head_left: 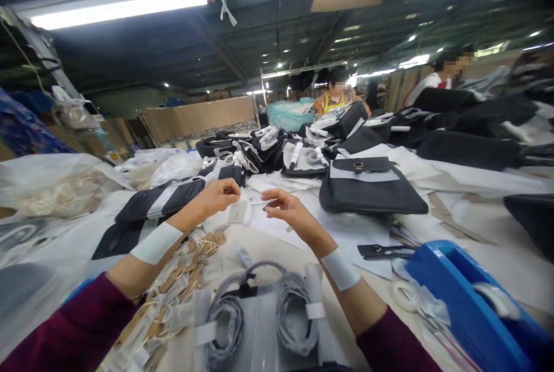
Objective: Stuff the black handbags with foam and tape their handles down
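Observation:
My left hand [221,194] is raised over the middle of the table, its fingers curled together. Just below its fingertips is a whitish, partly see-through piece [240,209]; whether the fingers grip it I cannot make out. Facing it, my right hand [283,207] has its thumb and fingers bent but apart, with a thin white strip close to the fingertips. Pieces of pale tape [156,243] are stuck on both forearms. Nearest to me lies a dark bag [257,326] with two coiled, wrapped straps [224,331] held by white tape.
A blue tape dispenser [459,297] stands at right beside a small tape roll [403,295]. Brown tags with strings [173,280] are heaped at left. A black buckled bag [370,187] lies beyond my right hand, before piled bags [255,150]. Two people work farther back.

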Demonstrator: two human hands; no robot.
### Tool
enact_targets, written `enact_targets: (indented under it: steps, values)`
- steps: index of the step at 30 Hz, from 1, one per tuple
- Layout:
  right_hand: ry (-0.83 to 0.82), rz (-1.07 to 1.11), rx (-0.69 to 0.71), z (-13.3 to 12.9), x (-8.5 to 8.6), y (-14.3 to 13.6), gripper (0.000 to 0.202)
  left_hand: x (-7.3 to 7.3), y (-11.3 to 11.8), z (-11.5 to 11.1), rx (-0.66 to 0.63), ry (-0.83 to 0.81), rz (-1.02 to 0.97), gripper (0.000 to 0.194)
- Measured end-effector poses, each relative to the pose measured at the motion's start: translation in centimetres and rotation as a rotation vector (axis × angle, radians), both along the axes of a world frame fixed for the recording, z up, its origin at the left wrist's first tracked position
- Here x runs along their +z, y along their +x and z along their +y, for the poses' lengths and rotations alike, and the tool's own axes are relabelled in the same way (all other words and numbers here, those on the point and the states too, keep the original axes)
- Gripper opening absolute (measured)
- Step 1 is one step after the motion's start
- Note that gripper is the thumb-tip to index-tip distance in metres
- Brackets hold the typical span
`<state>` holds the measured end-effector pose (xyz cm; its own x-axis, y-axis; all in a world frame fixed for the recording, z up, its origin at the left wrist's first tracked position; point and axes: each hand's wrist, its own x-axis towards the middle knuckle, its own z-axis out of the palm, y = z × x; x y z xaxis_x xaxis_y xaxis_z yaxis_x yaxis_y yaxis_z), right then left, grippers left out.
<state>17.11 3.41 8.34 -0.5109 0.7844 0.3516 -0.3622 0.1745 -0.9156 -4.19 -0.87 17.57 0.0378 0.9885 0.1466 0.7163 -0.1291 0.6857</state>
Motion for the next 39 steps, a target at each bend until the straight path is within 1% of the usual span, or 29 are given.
enact_targets:
  steps: [2,4,5,7,9,10,12,14,17,19,21,23,25,26,28,31,33,36,38,39]
  values:
    - [-0.008,-0.049,-0.032,-0.2,0.6,0.0,0.042,0.5,2.4,0.6,-0.052,-0.018,0.012,0.021]
    - [-0.018,-0.087,-0.078,-0.1,0.8,0.1,0.046,0.7,4.3,1.1,-0.104,-0.018,0.02,0.02]
    - [-0.021,-0.088,-0.109,0.1,0.8,0.1,0.044,0.8,5.1,1.4,-0.13,-0.003,0.028,0.02]
    - [-0.027,-0.045,-0.167,0.4,0.9,0.3,0.034,0.9,6.1,1.8,-0.174,0.042,0.053,0.018]
    - [-0.048,0.041,-0.179,0.6,1.1,0.6,0.023,1.1,6.6,2.2,-0.207,0.094,0.082,0.015]
    - [-0.065,0.082,-0.168,0.7,1.2,0.8,0.02,1.3,6.7,2.2,-0.219,0.116,0.097,0.013]
    - [-0.09,0.141,-0.14,0.7,1.5,1.3,0.022,1.8,6.9,2.2,-0.237,0.141,0.145,0.013]
    - [-0.132,0.187,-0.119,0.8,1.8,2.0,0.027,2.3,7.1,2.0,-0.247,0.145,0.227,0.013]
    - [-0.254,0.232,-0.022,1.0,2.1,2.9,0.038,2.9,7.3,1.6,-0.303,0.077,0.284,0.016]
    - [-0.327,0.237,0.028,1.2,2.1,3.3,0.039,3.1,7.4,1.4,-0.351,0.0,0.259,0.023]
    - [-0.362,0.229,0.031,1.5,2.0,3.6,0.037,3.2,7.4,1.2,-0.352,-0.041,0.239,0.031]
    - [-0.38,0.214,0.026,1.9,1.8,3.8,0.034,3.3,7.3,0.9,-0.29,-0.074,0.17,0.036]
    - [-0.394,0.196,0.027,2.1,1.6,3.9,0.033,3.4,7.2,0.7,-0.221,-0.125,0.002,0.041]
    - [-0.396,0.186,0.028,2.1,1.5,3.9,0.033,3.5,7.2,0.5,-0.207,-0.154,-0.103,0.043]
    - [-0.393,0.167,0.035,2.0,1.4,3.9,0.034,3.5,7.3,0.3,-0.22,-0.193,-0.292,0.045]
    - [-0.372,0.139,0.059,1.7,1.2,3.8,0.034,3.5,7.6,0.0,-0.244,-0.162,-0.475,0.043]
    - [-0.363,0.118,0.072,1.7,1.0,3.8,0.035,3.2,7.9,0.1,-0.237,-0.119,-0.546,0.041]
    - [-0.323,0.025,0.064,1.8,0.8,3.7,0.037,2.7,8.3,0.4,-0.208,-0.086,-0.577,0.042]
    - [-0.217,-0.013,0.061,1.6,0.9,3.6,0.04,2.3,8.7,0.5,-0.181,-0.08,-0.567,0.04]
    - [-0.146,0.011,0.079,1.4,1.1,3.5,0.045,2.1,8.9,0.6,-0.174,-0.087,-0.561,0.038]
